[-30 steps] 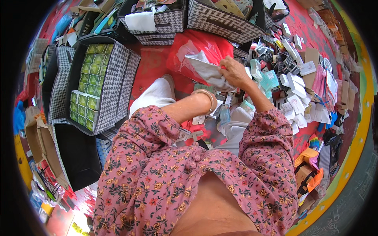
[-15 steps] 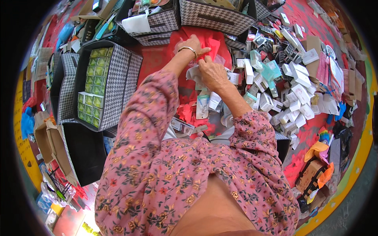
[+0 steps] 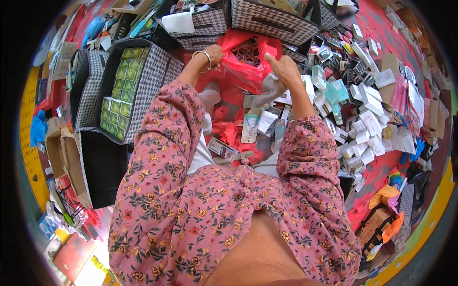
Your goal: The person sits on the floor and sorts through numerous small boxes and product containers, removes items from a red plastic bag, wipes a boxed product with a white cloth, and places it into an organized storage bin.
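A red plastic bag [image 3: 245, 76] is spread wide between my two hands, its mouth facing up. Inside lies a tangle of thin brownish and dark loops [image 3: 245, 51], too small to name for sure. My left hand [image 3: 213, 56], with a bangle at the wrist, is closed on the bag's left rim. On the opposite side, my right hand [image 3: 285, 69] pinches the right rim with the thumb up. Beneath the bag are my grey-socked feet [image 3: 271, 89], one on each side. Small packaged items [image 3: 250, 127] and red scraps [image 3: 226, 131] lie nearer to me.
Houndstooth storage boxes [image 3: 276, 23] stand just beyond the bag. On the left, another box [image 3: 155, 71] holds rows of green packets [image 3: 117, 102]. Loose white cartons [image 3: 365, 124] and teal packs [image 3: 335, 90] are heaped at the right. An open cardboard box [image 3: 64, 157] sits at far left.
My hands have moved apart, left hand leftward and right hand rightward. The red bag, bunched before, is now stretched wide and its contents show.
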The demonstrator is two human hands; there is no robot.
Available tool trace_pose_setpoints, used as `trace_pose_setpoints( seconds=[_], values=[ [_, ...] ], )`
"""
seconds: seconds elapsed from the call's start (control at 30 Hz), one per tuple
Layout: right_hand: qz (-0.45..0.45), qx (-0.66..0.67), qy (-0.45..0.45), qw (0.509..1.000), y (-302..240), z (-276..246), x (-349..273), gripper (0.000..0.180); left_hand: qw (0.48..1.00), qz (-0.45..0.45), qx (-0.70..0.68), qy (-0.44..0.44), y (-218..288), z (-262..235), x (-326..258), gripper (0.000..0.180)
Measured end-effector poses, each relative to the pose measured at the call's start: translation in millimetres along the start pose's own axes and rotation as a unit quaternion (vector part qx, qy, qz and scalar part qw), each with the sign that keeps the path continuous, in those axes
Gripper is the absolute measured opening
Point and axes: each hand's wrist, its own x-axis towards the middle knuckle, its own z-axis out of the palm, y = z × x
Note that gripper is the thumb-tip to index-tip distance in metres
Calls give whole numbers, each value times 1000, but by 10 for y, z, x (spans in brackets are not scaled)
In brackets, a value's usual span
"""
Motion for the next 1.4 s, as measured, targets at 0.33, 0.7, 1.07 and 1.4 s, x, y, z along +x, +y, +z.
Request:
trace_pose_setpoints(
  seconds=[0.33, 0.7, 1.07, 1.4],
  values=[
    [12, -95, -40, 995, 295, 279, 292, 48, 978, 99, 182, 26, 456, 20, -340, 21],
    [90, 300, -40, 949, -129, 40, -183, 30, 922, 53, 293, 247, 317, -53, -236, 32],
    [44, 232, -36, 971, 199, 162, -546, 24, 926, 17, 320, 199, 527, 143, -22, 31],
    [148, 494, 14, 857, 222, -168, -776, 18, 954, 270, 93, 94, 593, -167, -274, 17]
  ],
)
